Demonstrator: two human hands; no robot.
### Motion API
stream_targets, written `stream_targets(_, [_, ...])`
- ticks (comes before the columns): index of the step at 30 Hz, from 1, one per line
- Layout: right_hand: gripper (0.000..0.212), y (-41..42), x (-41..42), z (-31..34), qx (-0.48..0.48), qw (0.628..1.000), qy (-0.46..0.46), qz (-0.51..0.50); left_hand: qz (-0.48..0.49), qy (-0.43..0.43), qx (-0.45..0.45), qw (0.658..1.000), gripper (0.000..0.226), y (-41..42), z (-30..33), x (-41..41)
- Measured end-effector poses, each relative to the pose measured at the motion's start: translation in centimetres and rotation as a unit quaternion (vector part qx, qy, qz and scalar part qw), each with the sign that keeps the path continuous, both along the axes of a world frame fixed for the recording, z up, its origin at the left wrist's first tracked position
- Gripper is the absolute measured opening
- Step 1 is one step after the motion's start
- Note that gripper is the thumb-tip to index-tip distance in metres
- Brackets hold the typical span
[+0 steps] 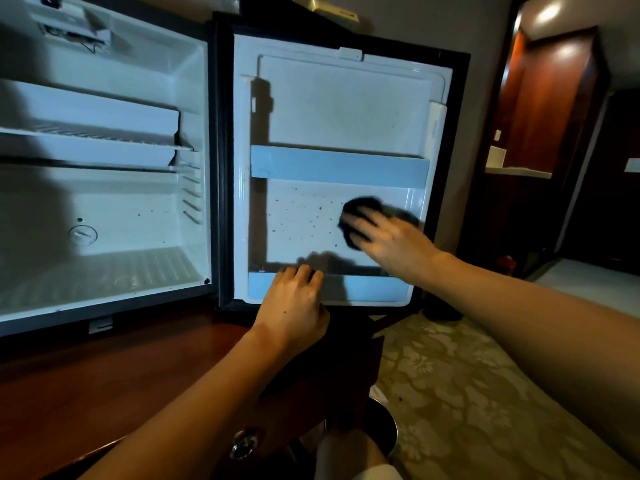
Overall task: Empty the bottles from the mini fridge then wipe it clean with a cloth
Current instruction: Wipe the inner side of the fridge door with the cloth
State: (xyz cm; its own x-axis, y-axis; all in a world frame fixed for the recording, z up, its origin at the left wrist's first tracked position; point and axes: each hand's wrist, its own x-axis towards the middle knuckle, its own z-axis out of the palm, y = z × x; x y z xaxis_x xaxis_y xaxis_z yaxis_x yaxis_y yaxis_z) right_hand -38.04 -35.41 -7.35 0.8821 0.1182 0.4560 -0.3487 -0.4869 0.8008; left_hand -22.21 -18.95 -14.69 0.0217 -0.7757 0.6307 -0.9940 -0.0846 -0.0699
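**Q:** Cloth [360,216] position relative to the dirt? Trying to work out which way to drag next

**A:** Sitting flat against the inside of the fridge door [341,109], lower panel, toward the right edge. Dark rag, blurry, so probably mid-swipe. Pinned under the right hand [391,242], fingers [358,223] spread over it and pressing rather than pinching. Specks [304,213] all lying to the left of the cloth, scattered across the panel between the upper door shelf [339,166] and the bottom door shelf [329,289]. So leftward looks like the call, sweeping side to side along the width of the panel

**Q:** And the other hand? Closer to the mess?

**A:** Left hand [294,296] lower down, fingers curled over the lip of the bottom door shelf, gripping it, likely just bracing the door so it doesn't swing. Nearer the left-side specks, sure, but no cloth in it. Right hand doing the actual work

**Q:** Bottles?

**A:** None visible anywhere. Fridge [104,188] interior bare, both door shelves bare too. Guessing the emptying part is done and only wiping left. Few small spots on the back wall of the main compartment as well, so more to hit after the door
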Motion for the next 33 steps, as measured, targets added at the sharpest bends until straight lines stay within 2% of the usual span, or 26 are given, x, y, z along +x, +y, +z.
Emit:
stream_targets(3, [0.015, -0.6, -1.3, 0.0, -0.004, 0.983, 0.184, 0.02, -0.005, 0.0, 0.001, 1.0, 0.042, 0.1, 0.1, 0.1])
stream_targets(6, [0.008, -0.6, -2.7, 1.8, -0.022, 0.968, 0.249, -0.011, -0.004, -0.003, 0.0, 1.0, 0.041, 0.2, 0.1, 0.1])
stream_targets(8, [0.014, -0.7, -2.9, 2.7, -0.024, 0.984, 0.176, -0.013, 0.001, -0.003, 0.002, 1.0, 0.04, 0.2, 0.1, 0.0])
stream_targets(11, [0.029, -0.2, -1.5, 3.1, 0.024, 0.999, -0.031, 0.001, -0.001, -0.002, 0.001, 1.0, 0.039, 0.0, 0.0, 0.0])
stream_targets(13, [0.027, 0.5, 0.0, 2.2, 0.053, 0.996, -0.075, 0.01, -0.002, -0.003, 0.001, 1.0, 0.038, 0.0, 0.0, 0.1])
stream_targets(15, [0.027, 0.4, 0.8, 0.5, 0.056, 0.998, -0.026, 0.031, -0.003, -0.003, 0.002, 1.0, 0.037, 0.1, 0.0, 0.1])
stream_targets(18, [0.018, 0.0, -0.1, -0.4, 0.075, 0.983, 0.161, 0.044, -0.006, -0.006, 0.008, 1.0, 0.04, 0.2, 0.0, 0.2])
stream_targets(20, [0.018, -0.3, -1.2, 1.0, 0.046, 0.971, 0.234, 0.01, -0.005, -0.005, 0.008, 1.0, 0.043, 0.1, 0.1, 0.3])
stream_targets(22, [0.02, -0.5, -1.9, 2.6, 0.001, 0.976, 0.216, 0.002, -0.005, 0.0, 0.009, 1.0, 0.043, 0.1, 0.1, 0.3])
stream_targets(26, [0.037, 0.7, -0.6, 3.9, -0.009, 0.999, 0.026, 0.017, -0.013, -0.002, 0.001, 1.0, 0.045, 0.4, -0.1, 0.3])
stream_targets(28, [0.041, 1.3, 0.9, 2.7, 0.015, 0.999, -0.026, 0.027, -0.013, -0.007, -0.006, 1.0, 0.049, 0.7, -0.2, 0.5])
stream_targets(30, [0.039, 1.2, 1.8, 1.0, 0.039, 0.998, -0.016, 0.037, 0.001, -0.013, -0.006, 1.0, 0.058, 1.2, -0.5, 1.0])
stream_targets(33, [0.018, 0.4, 1.0, -0.6, 0.032, 0.991, 0.127, 0.041, 0.024, -0.025, 0.007, 0.999, 0.064, 1.4, -0.6, 1.3])
